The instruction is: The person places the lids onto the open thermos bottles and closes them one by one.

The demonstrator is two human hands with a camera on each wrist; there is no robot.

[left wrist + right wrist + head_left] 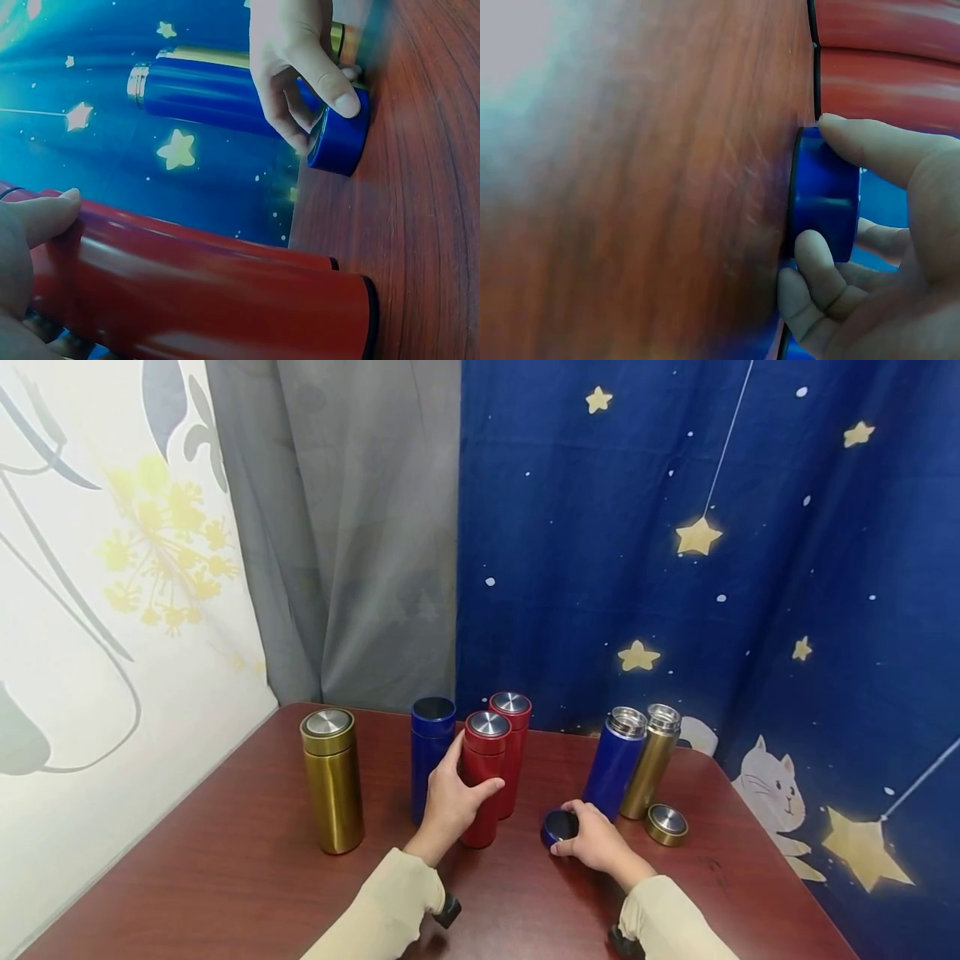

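Note:
In the head view my left hand (452, 797) grips the nearer red thermos bottle (482, 806), which stands upright with its silver-topped lid on. My thumb lies across its front. Close behind it stands a second red thermos bottle (514, 760). My right hand (596, 841) pinches a blue bottle lid (553, 829) between thumb and fingers. That lid sits on the table, as the right wrist view shows with the lid (825, 199) against the wood. Just behind the right hand stands an uncapped blue thermos bottle (611, 768), its steel mouth bare.
An uncapped gold thermos bottle (651, 768) stands behind the open blue one, with its gold lid (667, 824) on the table beside it. Left of my hands are a capped blue bottle (432, 743) and a capped gold bottle (333, 793). Curtains (360, 527) hang behind the table (225, 860).

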